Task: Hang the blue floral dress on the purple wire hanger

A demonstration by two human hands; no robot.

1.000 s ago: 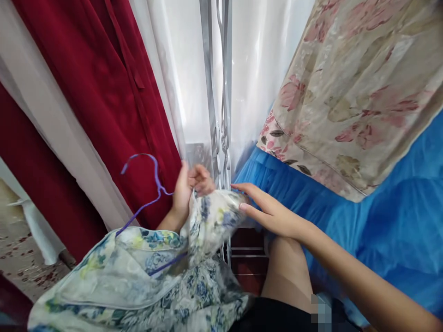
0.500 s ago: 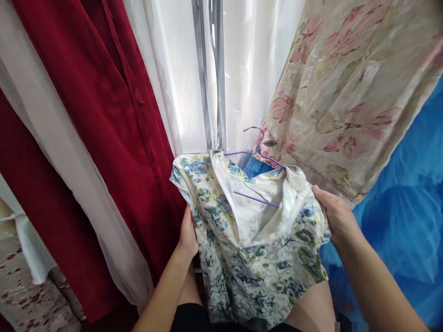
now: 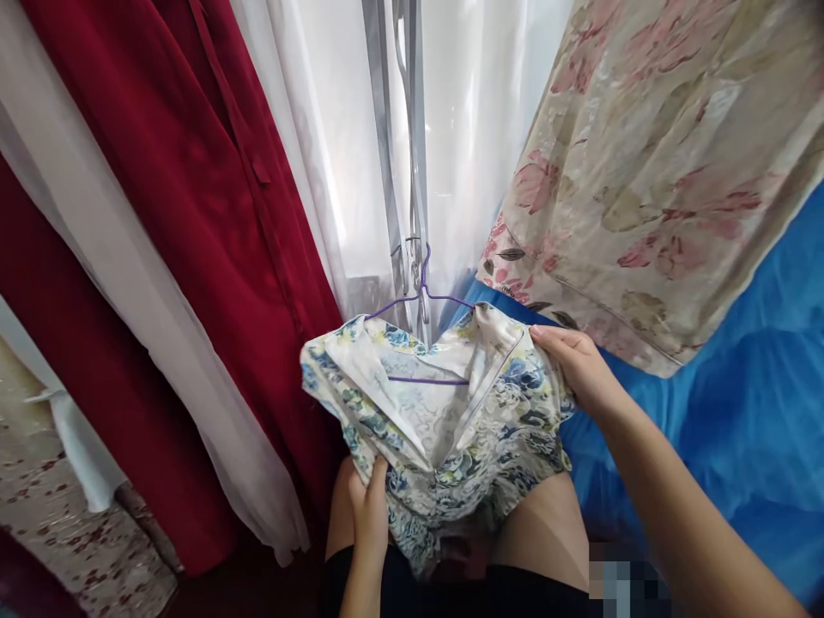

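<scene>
A floral blouse (image 3: 508, 438) in white, blue and green spreads over a thin purple clothes hanger (image 3: 392, 305), its open neckline facing up. The hanger's hook stands upright by the grey straps, and its lower bar shows inside the neck. My right hand (image 3: 576, 356) grips the blouse at the shoulder on the right, thumb on top and other fingers partly behind the cloth. Lower on the left, my left hand (image 3: 370, 506) pinches the side of the blouse below the sleeve. Below the cloth are my bare legs and black shorts.
Long red cloth (image 3: 193, 215) and a sheer white panel (image 3: 160, 318) hang on the left. Grey straps (image 3: 402, 146) run down before a white curtain (image 3: 328, 129). A beige floral cloth (image 3: 644, 189) hangs at right over bright blue fabric (image 3: 721, 429).
The blouse has come lower and left, and the hanger now sits more evenly in both shoulders, its hook upright. My left hand has moved down the side; my right hand has shifted left.
</scene>
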